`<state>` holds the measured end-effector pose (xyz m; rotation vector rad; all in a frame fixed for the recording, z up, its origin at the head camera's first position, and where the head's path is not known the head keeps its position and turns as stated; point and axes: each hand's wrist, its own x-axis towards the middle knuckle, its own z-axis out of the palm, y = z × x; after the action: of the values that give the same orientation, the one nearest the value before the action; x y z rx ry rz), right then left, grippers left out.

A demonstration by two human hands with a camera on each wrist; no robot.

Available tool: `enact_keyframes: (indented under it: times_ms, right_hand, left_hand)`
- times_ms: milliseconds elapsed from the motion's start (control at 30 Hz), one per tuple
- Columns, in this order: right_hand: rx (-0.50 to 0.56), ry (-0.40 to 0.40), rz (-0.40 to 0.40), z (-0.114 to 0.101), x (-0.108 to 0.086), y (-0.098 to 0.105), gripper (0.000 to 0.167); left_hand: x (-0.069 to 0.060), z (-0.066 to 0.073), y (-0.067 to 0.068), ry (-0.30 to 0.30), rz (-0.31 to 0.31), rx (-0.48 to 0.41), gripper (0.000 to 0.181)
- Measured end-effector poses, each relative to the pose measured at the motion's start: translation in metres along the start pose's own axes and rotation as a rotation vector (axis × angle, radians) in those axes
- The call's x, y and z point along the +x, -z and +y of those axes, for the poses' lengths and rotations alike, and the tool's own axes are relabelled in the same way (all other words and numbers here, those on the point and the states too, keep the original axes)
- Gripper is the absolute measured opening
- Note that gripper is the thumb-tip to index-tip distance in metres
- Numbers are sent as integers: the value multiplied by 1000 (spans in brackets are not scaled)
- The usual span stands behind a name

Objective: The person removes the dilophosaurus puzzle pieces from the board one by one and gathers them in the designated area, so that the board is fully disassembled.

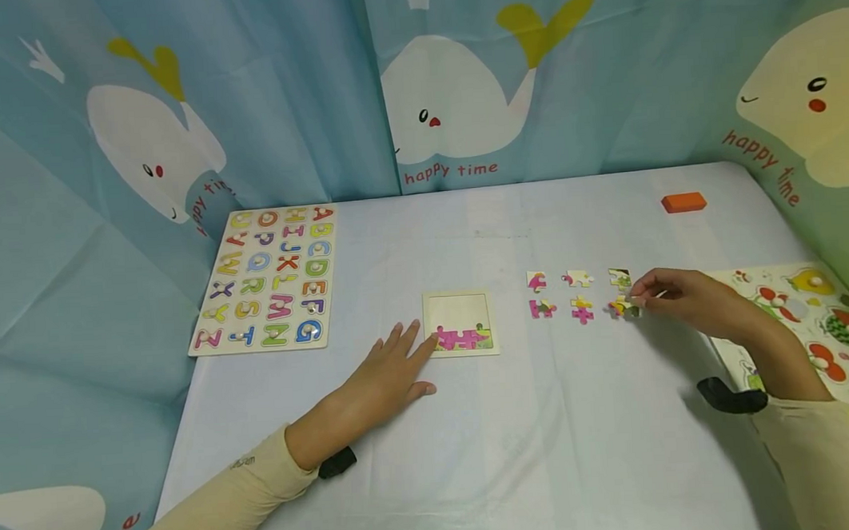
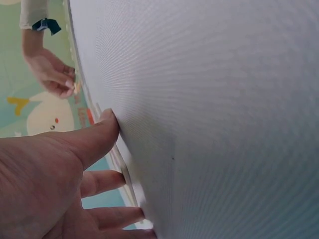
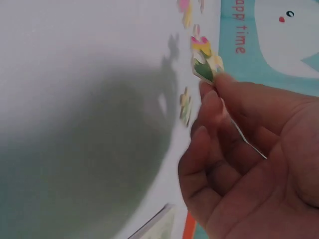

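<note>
left hand: fingers spread, touching board | right hand: pinching piece

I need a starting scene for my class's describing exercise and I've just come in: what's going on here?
A person is working on a small jigsaw. The right hand pinches a puzzle piece between thumb and fingers, apparently lifted off the table. Five other loose pieces lie nearby. The left hand is spread, fingertips at the left edge of the puzzle tray. The tray's bottom strip is filled with pieces; the area above it is bare.
</note>
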<state>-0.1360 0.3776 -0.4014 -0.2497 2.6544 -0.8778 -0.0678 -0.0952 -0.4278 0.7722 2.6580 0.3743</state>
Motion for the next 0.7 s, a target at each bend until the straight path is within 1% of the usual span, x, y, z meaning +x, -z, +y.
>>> enact_keyframes:
  times_ms: [67, 200, 533, 700]
  right_hand:
    - [11, -3, -24, 5, 0, -1, 19]
    - [13, 5, -37, 7, 3, -4, 20]
    - [-89, -7, -25, 2, 11, -9, 16]
    - [-133, -21, -3, 0, 13, -15, 15]
  left_hand:
    - [0, 0, 0, 2, 0, -7, 72]
    - [1, 0, 0, 4, -2, -5, 71]
    - [2, -1, 0, 4, -7, 10, 72]
    - [2, 0, 0, 8, -11, 7, 72]
